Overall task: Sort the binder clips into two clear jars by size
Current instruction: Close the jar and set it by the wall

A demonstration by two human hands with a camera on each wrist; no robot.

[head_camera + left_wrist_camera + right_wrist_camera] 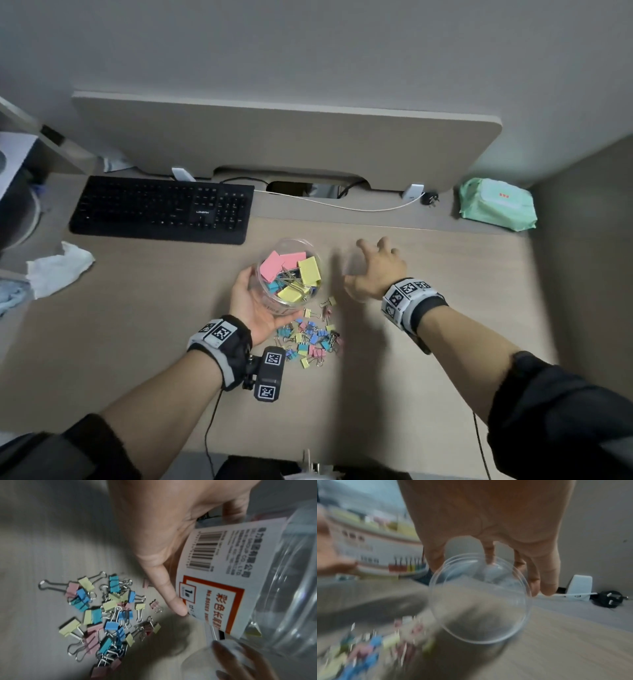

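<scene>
My left hand (265,301) grips a clear labelled jar (291,242), tilted, its open mouth toward me. Several large pink, yellow and blue binder clips (310,270) lie inside it. The left wrist view shows the jar's barcode label (214,568) with my thumb (164,588) across it. A pile of small coloured clips (313,337) (106,615) lies on the desk just in front of the jar. To the right, my right hand (356,267) holds an empty clear round container (479,601) above the desk by its fingertips. I cannot tell whether it is a jar or a lid.
A black keyboard (161,209) sits behind the jar at the left. A crumpled tissue (58,270) lies at the far left. A green wipes pack (496,204) and a plug (430,198) with a white cable sit at the back right. Bare desk stretches right of my right hand.
</scene>
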